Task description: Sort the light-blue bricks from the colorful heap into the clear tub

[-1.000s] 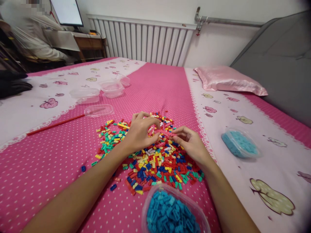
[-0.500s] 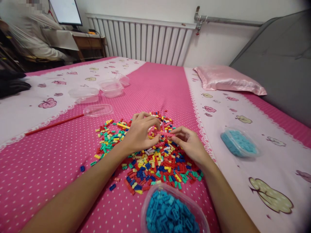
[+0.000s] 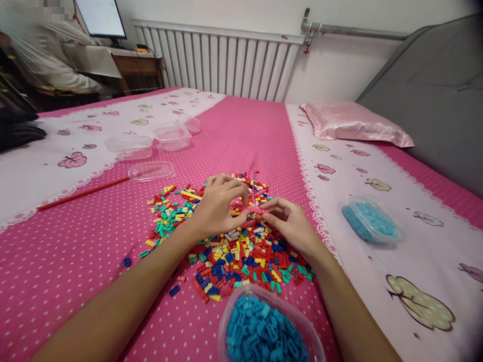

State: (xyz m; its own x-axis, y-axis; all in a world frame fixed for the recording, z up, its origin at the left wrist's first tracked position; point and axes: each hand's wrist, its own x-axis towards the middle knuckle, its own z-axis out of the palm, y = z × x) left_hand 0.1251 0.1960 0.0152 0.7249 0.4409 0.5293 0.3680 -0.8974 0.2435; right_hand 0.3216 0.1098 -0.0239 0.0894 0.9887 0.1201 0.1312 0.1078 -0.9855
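Above a loose pile of coloured building bricks (image 3: 222,251), my two hands meet at a short joined strip of pink building bricks (image 3: 255,209). My left hand (image 3: 221,203) is curled, thumb and fingers closed at the strip's left side; its exact contact is partly hidden. From the other side my right hand (image 3: 292,223) pinches the strip's right end between thumb and fingertips. Red, yellow, green, blue and white bricks lie under and around both hands. Nearest to me stands a clear tub of blue bricks (image 3: 266,329), between my forearms.
A lidded tub of light-blue bricks (image 3: 370,221) sits at right. Clear plastic containers (image 3: 171,136) and a red rod (image 3: 83,193) lie at left, beside a clear lid (image 3: 152,171). A pink pillow (image 3: 358,120) is at the back right. A person (image 3: 49,55) sits beyond the bed.
My right hand has shifted slightly left, closer to my left hand, with the pink strip still between them. The rest looks the same.
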